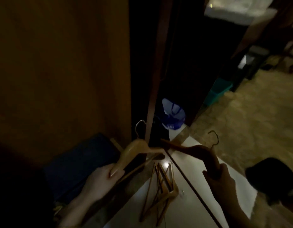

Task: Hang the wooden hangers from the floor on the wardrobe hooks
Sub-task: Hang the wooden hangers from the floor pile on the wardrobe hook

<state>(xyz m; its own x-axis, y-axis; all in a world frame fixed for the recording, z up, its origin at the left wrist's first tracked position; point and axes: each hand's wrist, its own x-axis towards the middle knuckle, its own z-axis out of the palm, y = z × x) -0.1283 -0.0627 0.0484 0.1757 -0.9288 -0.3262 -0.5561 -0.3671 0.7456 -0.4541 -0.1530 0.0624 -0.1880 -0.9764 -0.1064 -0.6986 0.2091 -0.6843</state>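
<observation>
— Left hand (103, 176) at seven o'clock: fingers curled round one arm of a pale wooden hanger (135, 149), metal hook pointing up toward twelve.

— And the other?

— Right hand (222, 176) at five o'clock grips a darker hanger (196, 149). More hangers (160, 186) lie heaped on the floor (188, 204) at six o'clock, between both hands.

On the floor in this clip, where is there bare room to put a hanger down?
Bare pale floor lies between the hanger pile and the right hand, crossed by a dark rod. The patch by the blue bag is small. Crowded: around the pile and the left hand.
</observation>
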